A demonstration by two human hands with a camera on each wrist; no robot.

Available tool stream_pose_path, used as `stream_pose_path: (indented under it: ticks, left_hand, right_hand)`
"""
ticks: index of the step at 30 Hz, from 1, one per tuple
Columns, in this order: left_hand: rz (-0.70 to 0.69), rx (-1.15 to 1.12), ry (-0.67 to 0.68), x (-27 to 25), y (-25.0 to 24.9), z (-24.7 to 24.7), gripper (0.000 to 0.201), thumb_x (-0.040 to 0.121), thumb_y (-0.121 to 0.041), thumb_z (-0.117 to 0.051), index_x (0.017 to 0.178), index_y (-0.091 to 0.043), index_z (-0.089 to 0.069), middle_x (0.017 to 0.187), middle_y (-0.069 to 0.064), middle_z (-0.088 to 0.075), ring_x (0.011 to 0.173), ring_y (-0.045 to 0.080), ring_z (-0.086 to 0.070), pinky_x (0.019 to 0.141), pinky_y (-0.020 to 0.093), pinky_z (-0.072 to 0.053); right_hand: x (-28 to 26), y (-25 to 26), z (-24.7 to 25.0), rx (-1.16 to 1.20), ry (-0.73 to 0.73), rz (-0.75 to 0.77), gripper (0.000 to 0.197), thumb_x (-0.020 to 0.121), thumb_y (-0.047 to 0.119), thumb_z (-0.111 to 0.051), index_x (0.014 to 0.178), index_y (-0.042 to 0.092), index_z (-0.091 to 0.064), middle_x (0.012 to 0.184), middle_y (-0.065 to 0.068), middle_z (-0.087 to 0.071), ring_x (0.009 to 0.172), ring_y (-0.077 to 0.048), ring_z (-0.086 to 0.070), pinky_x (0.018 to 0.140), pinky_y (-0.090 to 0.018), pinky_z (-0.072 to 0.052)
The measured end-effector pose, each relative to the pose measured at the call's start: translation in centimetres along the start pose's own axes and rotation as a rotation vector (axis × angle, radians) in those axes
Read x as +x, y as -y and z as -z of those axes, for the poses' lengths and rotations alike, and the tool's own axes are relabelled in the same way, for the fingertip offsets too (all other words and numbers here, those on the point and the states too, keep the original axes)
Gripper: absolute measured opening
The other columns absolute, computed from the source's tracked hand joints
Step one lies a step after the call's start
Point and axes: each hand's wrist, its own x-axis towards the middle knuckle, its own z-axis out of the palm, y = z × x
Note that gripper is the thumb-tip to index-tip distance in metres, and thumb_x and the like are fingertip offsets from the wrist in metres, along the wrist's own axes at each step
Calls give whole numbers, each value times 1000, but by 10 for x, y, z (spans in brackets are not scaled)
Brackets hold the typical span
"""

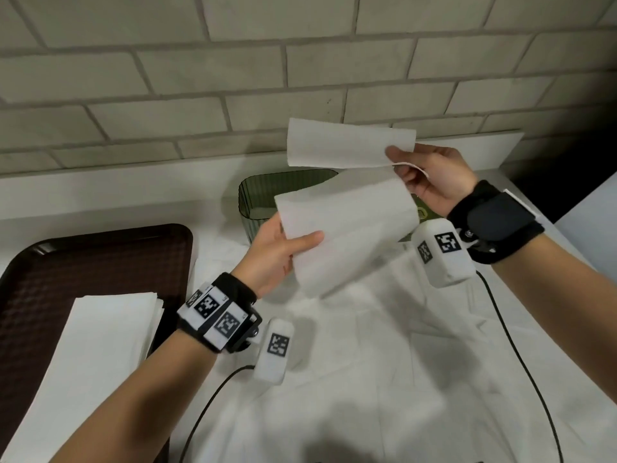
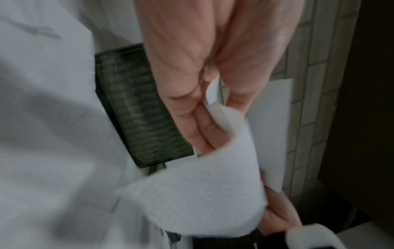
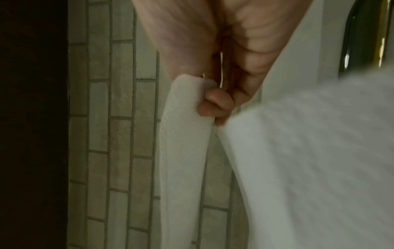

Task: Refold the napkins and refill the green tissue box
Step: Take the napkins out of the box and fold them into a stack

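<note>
While our left hand [image 1: 273, 253] pinches the near corner of a white paper napkin [image 1: 347, 228], thumb on top and fingers beneath, our right hand [image 1: 430, 177] closes its grip on the far end of the same sheet, thumb pressed over the upper flap. We hold the napkin up in the air between both hands, bent into two panels: one flat strip stretching leftward from the right thumb, the other curving down and toward us to the left hand. In the left wrist view the fingers [image 2: 204, 133] lie straight under the napkin's edge while the thumb closes over it; in the right wrist view a curled fingertip [image 3: 215, 104] presses the narrow flap against the palm, though motion blur softens the paper there.

Directly under the napkin stands the ribbed, translucent green plastic tissue box [image 1: 260, 202], partly hidden by the sheet, its open top facing up; what lies inside we cannot tell. It rests on a worktop [image 1: 100, 195] draped with a creased white cloth [image 1: 384, 362]. To our left sits a dark brown textured plastic tray [image 1: 83, 262] carrying a stack of flat white napkins [image 1: 100, 329]. Behind everything runs a pale grey brick wall [image 1: 200, 78].
</note>
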Motion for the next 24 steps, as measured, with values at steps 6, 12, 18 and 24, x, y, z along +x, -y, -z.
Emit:
stream_pose_path:
  ticks: [6, 12, 18, 24]
  left_hand:
    - [102, 7, -129, -36, 0, 32, 63, 78, -1, -72, 133, -16, -45, 108, 7, -74, 92, 21, -73, 72, 30, -60]
    - [13, 47, -170, -67, -6, 55, 84, 68, -7, -75, 135, -43, -39, 81, 25, -66, 73, 28, -71, 77, 37, -57]
    - [-114, 210, -127, -75, -25, 64, 42, 74, -8, -73, 115, -15, -64, 78, 23, -67, 71, 28, -69, 74, 34, -56]
    - [-166, 193, -144, -64, -30, 74, 20, 83, -8, -63, 99, 3, -70, 83, 8, -72, 72, 19, -69, 69, 25, -57]
  right_hand:
    - [31, -12, -28, -234, 16, 43, 17, 81, 5, -75, 93, 0, -64, 81, -8, -65, 56, -9, -59, 57, -17, -49]
    - [74, -51, -62, -823, 56, 150, 22, 74, 32, -82, 74, 21, -62, 74, 3, -62, 67, -9, -58, 65, -13, -45]
    - [72, -68, -81, -1180, 191, 193, 59, 73, 35, -83, 123, 12, -60, 109, -4, -63, 90, -15, -53, 78, -20, -42]
    - [32, -40, -77, -1086, 346, 442, 43, 81, 48, -72, 118, 27, -62, 114, 5, -62, 97, -11, -58, 76, -20, -47]
